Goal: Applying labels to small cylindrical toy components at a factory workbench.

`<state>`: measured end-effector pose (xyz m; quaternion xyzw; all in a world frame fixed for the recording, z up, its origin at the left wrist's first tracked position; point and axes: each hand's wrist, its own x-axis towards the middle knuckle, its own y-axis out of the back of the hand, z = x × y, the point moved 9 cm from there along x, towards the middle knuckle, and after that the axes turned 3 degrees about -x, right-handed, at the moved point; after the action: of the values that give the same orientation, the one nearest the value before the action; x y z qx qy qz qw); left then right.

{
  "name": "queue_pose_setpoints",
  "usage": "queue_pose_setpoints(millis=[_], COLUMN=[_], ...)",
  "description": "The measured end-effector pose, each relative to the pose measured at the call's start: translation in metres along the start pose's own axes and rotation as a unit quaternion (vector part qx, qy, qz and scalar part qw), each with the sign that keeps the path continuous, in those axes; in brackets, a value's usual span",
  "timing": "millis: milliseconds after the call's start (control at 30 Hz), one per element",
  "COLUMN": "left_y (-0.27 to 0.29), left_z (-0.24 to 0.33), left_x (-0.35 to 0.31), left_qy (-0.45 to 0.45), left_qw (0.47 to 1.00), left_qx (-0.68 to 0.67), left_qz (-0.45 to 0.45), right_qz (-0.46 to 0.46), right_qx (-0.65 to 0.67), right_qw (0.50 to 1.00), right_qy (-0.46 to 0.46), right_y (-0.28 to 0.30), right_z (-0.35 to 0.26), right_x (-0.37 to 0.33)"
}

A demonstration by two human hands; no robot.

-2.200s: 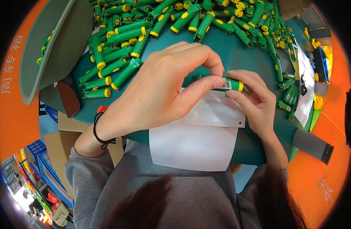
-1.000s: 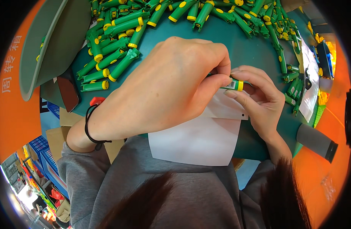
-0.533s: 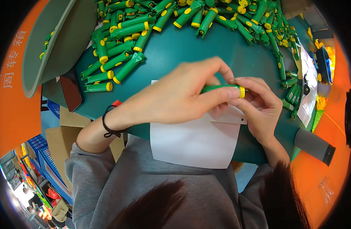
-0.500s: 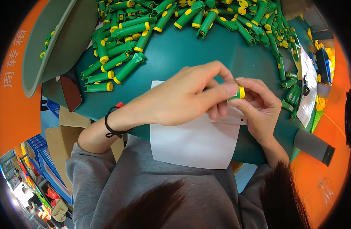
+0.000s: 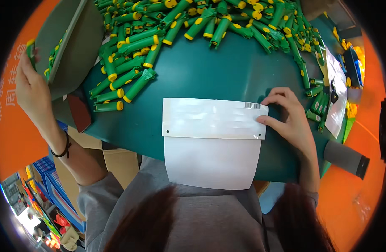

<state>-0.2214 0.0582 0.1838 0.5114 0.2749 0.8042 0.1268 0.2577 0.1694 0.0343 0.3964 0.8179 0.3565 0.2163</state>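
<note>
My left hand (image 5: 31,88) is raised at the far left beside a tilted grey tray (image 5: 71,38). It grips a green tube with a yellow cap (image 5: 30,49) at the tray's edge. My right hand (image 5: 287,117) lies on the teal table (image 5: 210,71), fingertips touching the right edge of a white label sheet (image 5: 212,159). A small barcode label (image 5: 252,106) sits at that sheet's top right corner, next to my index finger. The sheet hangs over the table's near edge.
A heap of green tubes with yellow caps (image 5: 134,54) covers the far and left parts of the table. More tubes and a white sheet (image 5: 333,92) lie at the right. A grey cylinder (image 5: 346,157) juts out at the right edge. Cardboard boxes (image 5: 113,164) and blue crates (image 5: 54,189) stand below.
My left hand has left the sheet and swung far left to the grey tray with the green tube. My right hand stays at the sheet's right edge.
</note>
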Motion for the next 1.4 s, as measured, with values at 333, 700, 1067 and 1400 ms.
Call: queue_pose_setpoints(millis=[333, 700, 1067, 1400], left_y=[-0.092, -0.078, -0.118, -0.109], left_z=[0.252, 0.251, 0.221, 0.189], left_x=[-0.215, -0.222, -0.201, -0.163], left_qy=[-0.252, -0.357, -0.092, -0.001], left_qw=[0.817, 0.825, 0.783, 0.783], left_qx=[-0.401, -0.385, -0.523, -0.591], left_qz=[-0.329, -0.209, -0.325, -0.193], right_qz=[-0.069, -0.052, 0.125, 0.098], right_qx=[0.338, 0.409, -0.144, -0.159], right_qw=[0.922, 0.890, 0.935, 0.943], right_qy=[-0.175, -0.196, 0.299, 0.274], right_y=[-0.036, -0.052, 0.018, 0.002], right_z=[0.031, 0.035, -0.054, -0.059], right_x=[-0.007, -0.011, 0.114, 0.105])
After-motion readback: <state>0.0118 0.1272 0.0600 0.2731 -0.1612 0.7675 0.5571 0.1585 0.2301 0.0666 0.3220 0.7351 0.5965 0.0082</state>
